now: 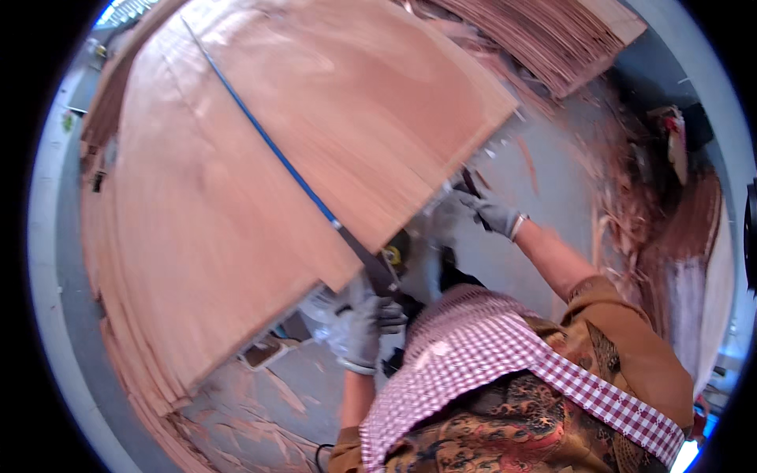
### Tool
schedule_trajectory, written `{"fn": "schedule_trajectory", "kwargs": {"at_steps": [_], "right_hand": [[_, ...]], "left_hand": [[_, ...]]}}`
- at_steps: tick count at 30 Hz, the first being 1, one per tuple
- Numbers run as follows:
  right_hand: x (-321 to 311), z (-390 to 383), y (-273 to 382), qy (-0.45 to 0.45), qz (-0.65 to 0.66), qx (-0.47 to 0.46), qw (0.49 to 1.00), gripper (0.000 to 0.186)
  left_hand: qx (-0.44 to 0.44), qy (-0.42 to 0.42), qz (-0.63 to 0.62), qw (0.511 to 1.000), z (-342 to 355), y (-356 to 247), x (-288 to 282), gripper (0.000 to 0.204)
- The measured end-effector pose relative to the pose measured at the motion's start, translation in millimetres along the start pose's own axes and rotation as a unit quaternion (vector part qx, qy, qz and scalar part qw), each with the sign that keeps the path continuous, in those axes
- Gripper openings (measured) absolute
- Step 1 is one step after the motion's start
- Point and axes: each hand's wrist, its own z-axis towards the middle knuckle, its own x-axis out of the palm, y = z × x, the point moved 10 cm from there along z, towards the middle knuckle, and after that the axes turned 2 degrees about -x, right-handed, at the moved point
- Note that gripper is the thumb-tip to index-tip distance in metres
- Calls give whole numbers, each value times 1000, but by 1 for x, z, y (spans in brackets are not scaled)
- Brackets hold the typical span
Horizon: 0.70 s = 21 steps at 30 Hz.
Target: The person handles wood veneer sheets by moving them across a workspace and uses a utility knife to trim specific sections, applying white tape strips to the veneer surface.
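Large reddish wood veneer sheets (229, 189) lie on a work table in front of me. A long, narrow blue straightedge (280, 154) crosses them, with a dark, wider end (364, 256) past the near edge. My left hand (364, 331), in a grey glove, is closed at that dark end, beside some clear plastic (319, 311). My right hand (493, 213), also gloved, grips a dark-handled tool (469, 181) just off the sheets' right edge; its working tip is too small to make out.
Veneer stacks (544, 35) lie at the upper right, and more (678, 260) stand at the right. Sheets (118, 347) curve along the left. Scraps (268, 402) litter the grey floor (552, 165). A small tray (260, 355) sits below the table's edge.
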Motion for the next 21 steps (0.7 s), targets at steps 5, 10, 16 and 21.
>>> {"fn": "schedule_trajectory", "kwargs": {"at_steps": [5, 10, 16, 21], "right_hand": [[18, 9, -15, -4, 105, 38, 994, 26], [61, 23, -33, 243, 481, 78, 839, 20], [-50, -65, 53, 243, 209, 0, 947, 26], [-225, -79, 14, 89, 201, -81, 972, 37]], "left_hand": [[62, 26, -111, 992, 23, -24, 36, 29], [49, -5, -102, 994, 23, -8, 17, 34], [280, -407, 164, 854, -60, -69, -53, 25], [258, -590, 369, 670, -64, -95, -33, 39]]}}
